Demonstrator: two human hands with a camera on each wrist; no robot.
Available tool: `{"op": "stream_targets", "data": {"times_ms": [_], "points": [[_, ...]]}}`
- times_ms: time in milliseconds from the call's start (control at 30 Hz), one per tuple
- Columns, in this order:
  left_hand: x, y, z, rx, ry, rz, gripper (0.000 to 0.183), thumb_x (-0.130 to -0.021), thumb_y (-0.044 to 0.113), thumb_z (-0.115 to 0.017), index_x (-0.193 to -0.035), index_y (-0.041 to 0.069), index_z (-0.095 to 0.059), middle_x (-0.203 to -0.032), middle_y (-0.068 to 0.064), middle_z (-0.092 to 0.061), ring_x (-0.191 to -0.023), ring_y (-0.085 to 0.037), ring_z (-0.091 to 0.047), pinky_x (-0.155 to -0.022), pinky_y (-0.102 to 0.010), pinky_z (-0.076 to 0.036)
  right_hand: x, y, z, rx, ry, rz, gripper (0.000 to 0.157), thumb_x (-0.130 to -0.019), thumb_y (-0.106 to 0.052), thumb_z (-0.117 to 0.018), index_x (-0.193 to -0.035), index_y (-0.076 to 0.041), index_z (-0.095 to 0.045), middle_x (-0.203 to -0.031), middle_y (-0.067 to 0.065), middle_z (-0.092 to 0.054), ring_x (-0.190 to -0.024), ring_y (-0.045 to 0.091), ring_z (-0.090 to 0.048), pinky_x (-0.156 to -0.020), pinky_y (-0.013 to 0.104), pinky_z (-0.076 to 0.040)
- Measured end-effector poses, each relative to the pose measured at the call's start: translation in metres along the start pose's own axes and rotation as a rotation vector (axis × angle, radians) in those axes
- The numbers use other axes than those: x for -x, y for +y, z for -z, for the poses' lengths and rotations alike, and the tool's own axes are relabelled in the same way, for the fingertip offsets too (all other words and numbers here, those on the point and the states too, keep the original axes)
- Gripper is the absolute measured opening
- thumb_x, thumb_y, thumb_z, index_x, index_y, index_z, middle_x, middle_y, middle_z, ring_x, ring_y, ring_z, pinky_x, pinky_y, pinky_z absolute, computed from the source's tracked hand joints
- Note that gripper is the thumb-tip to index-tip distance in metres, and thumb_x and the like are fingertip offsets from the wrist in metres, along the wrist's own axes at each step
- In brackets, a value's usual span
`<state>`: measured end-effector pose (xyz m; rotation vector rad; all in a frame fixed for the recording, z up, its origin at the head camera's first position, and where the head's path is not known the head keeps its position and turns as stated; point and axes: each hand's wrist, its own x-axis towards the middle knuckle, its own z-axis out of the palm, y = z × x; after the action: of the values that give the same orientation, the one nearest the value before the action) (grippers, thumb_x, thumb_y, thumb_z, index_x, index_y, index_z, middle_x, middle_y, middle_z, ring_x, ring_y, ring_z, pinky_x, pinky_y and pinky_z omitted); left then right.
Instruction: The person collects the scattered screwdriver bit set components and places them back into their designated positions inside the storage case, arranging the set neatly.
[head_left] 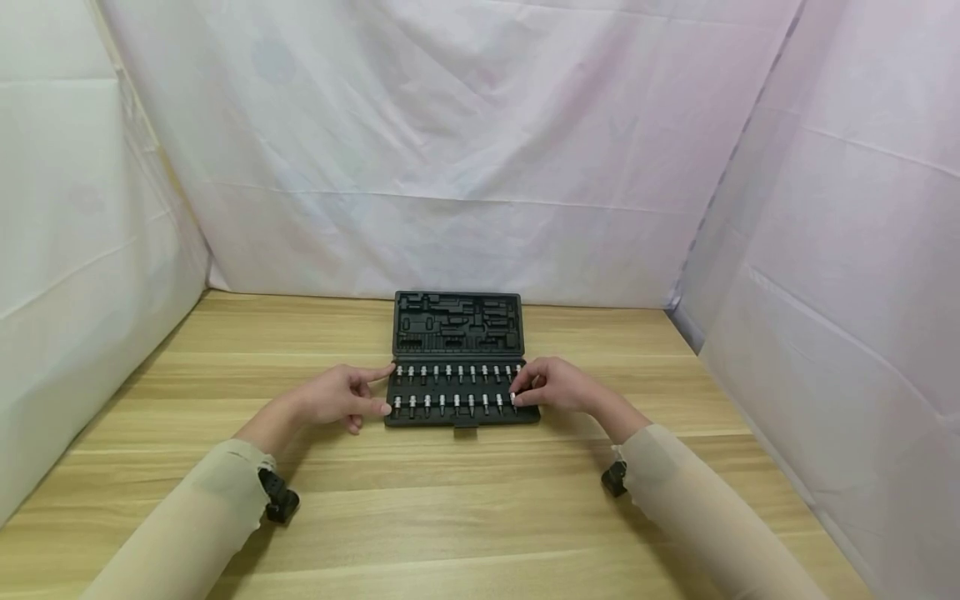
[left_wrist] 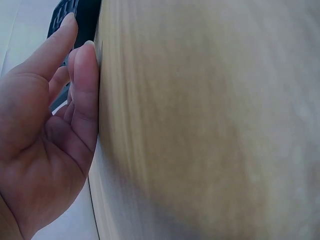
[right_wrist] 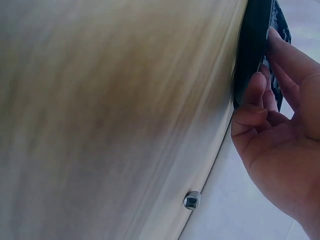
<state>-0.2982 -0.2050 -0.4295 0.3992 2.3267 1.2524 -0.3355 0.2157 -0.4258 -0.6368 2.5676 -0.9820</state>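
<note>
An unfolded black plastic case [head_left: 461, 423] lies on the table, its lid [head_left: 459, 344] tipped back. Two rows of silver bit sockets stand in its lower half. At the right end of the front row, my right hand [head_left: 558, 385] pinches a bit socket [head_left: 513, 398] between thumb and index finger. My left hand [head_left: 337, 393] is at the case's left side, index finger and thumb stretched out to its edge, other fingers bent. From the left wrist view, the thumb [left_wrist: 55, 45] reaches to the case. Fingers hide part of the case in the right wrist view.
A loose metal socket [right_wrist: 191, 200] with a square hole is on the wooden table [head_left: 465, 508], visible in the right wrist view near the table's far edge. White cloth [head_left: 450, 167] hangs behind and along both sides. Small black devices [head_left: 279, 498] are strapped at both wrists.
</note>
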Motion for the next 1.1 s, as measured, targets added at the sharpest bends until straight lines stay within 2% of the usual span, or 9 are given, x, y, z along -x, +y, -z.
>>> {"op": "stream_targets", "data": {"times_ms": [133,267,367,567,933,1100], "points": [[-0.001,0.000,-0.001,0.000,0.000,-0.004,0.091,-0.099,0.028,-0.085,-0.173,0.023,-0.033,-0.097,-0.008,-0.054,-0.071,-0.018,-0.062,-0.071,-0.036,-0.069,0.001,0.000,0.000,0.007,-0.007,-0.003,0.017,-0.101,-0.025,-0.082,-0.115,-0.016,-0.081,-0.112,0.002,-0.074,-0.095,0.017,-0.063,-0.083,0.033,-0.053],[-0.001,0.001,-0.001,0.003,-0.002,-0.003,0.090,-0.099,0.027,-0.084,-0.173,0.022,-0.033,-0.096,-0.008,-0.054,-0.071,-0.018,-0.062,-0.071,-0.036,-0.069,0.000,0.002,-0.001,0.006,-0.008,-0.008,0.027,-0.103,-0.030,-0.080,-0.129,-0.020,-0.078,-0.111,0.002,-0.073,-0.096,0.019,-0.064,-0.082,0.034,-0.055],[0.000,0.001,-0.002,0.005,-0.004,-0.003,0.090,-0.100,0.026,-0.084,-0.173,0.021,-0.033,-0.096,-0.008,-0.054,-0.071,-0.018,-0.062,-0.071,-0.036,-0.069,-0.002,0.003,-0.001,0.021,-0.003,-0.007,0.031,-0.103,-0.032,-0.080,-0.133,-0.024,-0.078,-0.109,0.002,-0.073,-0.095,0.019,-0.064,-0.079,0.034,-0.054],[0.001,0.001,-0.003,-0.006,-0.005,-0.008,0.091,-0.099,0.027,-0.084,-0.174,0.021,-0.032,-0.097,-0.009,-0.053,-0.073,-0.019,-0.063,-0.072,-0.036,-0.069,-0.007,0.004,-0.001,0.051,-0.009,-0.008,0.028,-0.103,-0.030,-0.080,-0.130,-0.024,-0.080,-0.109,0.002,-0.072,-0.091,0.019,-0.058,-0.077,0.033,-0.050],[0.000,0.000,0.000,-0.002,-0.008,-0.017,0.090,-0.101,0.025,-0.083,-0.174,0.018,-0.031,-0.095,-0.009,-0.054,-0.071,-0.018,-0.061,-0.070,-0.035,-0.069,-0.013,0.001,-0.002,0.087,-0.017,0.009,0.025,-0.102,-0.027,-0.082,-0.127,-0.022,-0.080,-0.092,0.004,-0.061,-0.082,0.019,-0.049,-0.073,0.032,-0.043],[0.000,0.000,0.001,-0.005,-0.013,-0.019,0.090,-0.101,0.026,-0.083,-0.174,0.018,-0.031,-0.095,-0.009,-0.055,-0.071,-0.018,-0.062,-0.070,-0.036,-0.069,-0.015,-0.003,-0.002,0.098,-0.026,-0.013,0.023,-0.102,-0.025,-0.082,-0.125,-0.022,-0.078,-0.088,0.003,-0.056,-0.082,0.020,-0.047,-0.072,0.032,-0.042]]}}
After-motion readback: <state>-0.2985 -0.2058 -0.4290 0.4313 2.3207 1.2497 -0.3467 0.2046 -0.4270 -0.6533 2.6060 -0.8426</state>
